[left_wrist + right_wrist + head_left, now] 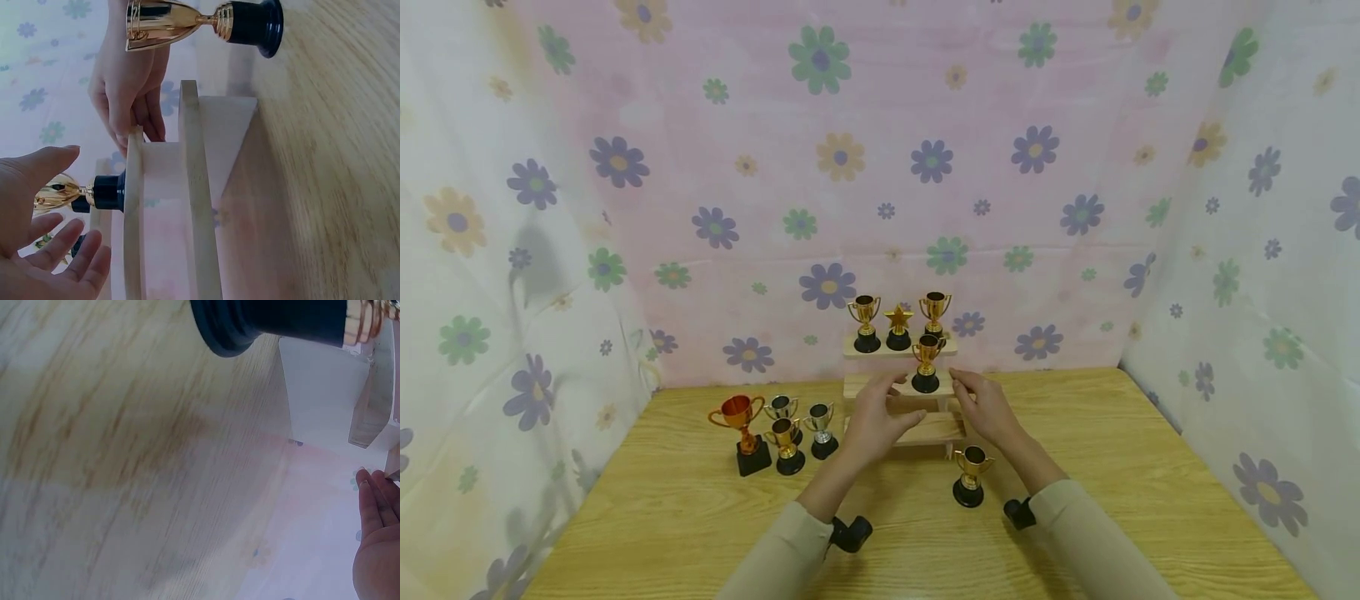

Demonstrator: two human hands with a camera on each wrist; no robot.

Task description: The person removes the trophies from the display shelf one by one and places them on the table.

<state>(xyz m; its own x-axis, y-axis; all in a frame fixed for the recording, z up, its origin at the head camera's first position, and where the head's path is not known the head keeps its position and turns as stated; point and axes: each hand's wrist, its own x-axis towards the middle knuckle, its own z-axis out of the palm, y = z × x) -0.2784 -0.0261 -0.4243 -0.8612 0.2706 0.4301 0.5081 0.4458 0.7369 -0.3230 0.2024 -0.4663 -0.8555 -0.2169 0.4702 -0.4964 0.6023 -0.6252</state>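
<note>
A tiered wooden stand [940, 427] holds small gold trophies on black bases. One gold trophy [927, 357] stands upright on its middle shelf, between my two hands. My left hand [878, 419] is beside this trophy with fingers spread; in the left wrist view the palm faces the cup and nothing is held. My right hand [988, 406] is at the right end of the middle shelf [132, 212], thumb over the board and fingers lower down. Another gold trophy [970, 475] stands on the table in front of the stand, its base [231, 325] close in the right wrist view.
On the top shelf are two gold cups [865, 321] and a gold star trophy [898, 325]. Left of the stand are a larger bronze-coloured trophy [751, 446], a gold one [787, 442] and two silver ones [822, 429]. Flowered cloth [880, 167] surrounds the wooden table [647, 500].
</note>
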